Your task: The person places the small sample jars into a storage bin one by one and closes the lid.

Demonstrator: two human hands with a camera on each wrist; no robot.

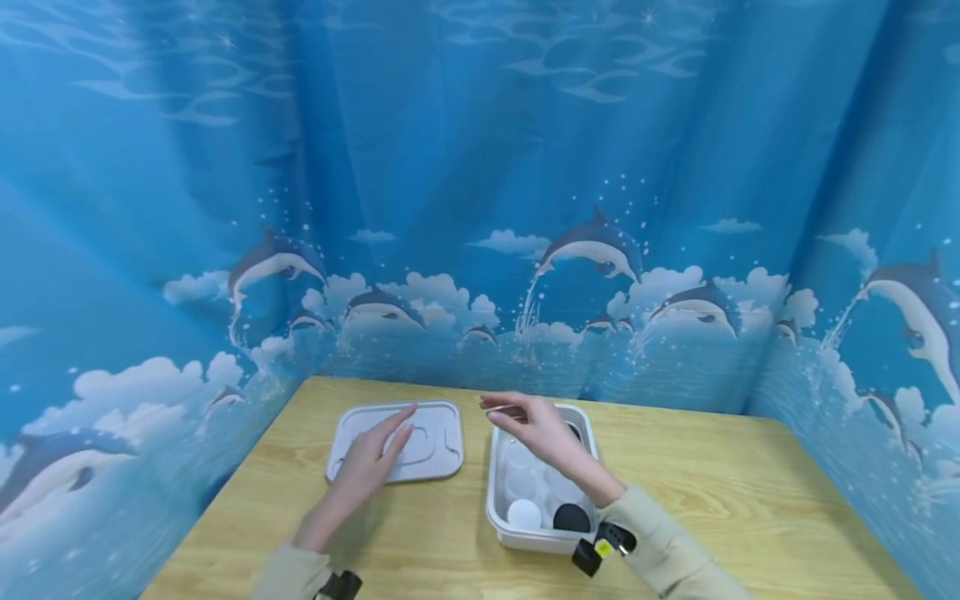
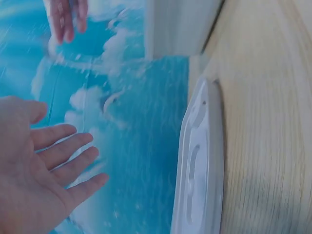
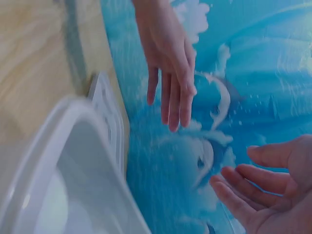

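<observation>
My left hand (image 1: 366,460) hovers over a pale lid (image 1: 442,442) that lies flat on the table; its fingers are spread and hold nothing. In the left wrist view the palm of that hand (image 2: 34,170) faces the camera, beside the edge of the lid (image 2: 197,165). My right hand (image 1: 543,429) is above a white box (image 1: 491,492), its fingers loosely bent with nothing between them. Inside the box are several round pieces, among them a white disc (image 1: 524,514) and a black disc (image 1: 572,517). The right forearm hides part of the box.
The wooden table (image 1: 720,475) stretches to the right of the box. Behind and at both sides hangs a blue curtain (image 1: 450,167) printed with dolphins, close to the table's far edge. Each wrist bears a strapped camera, such as the black one (image 1: 588,557) on the right.
</observation>
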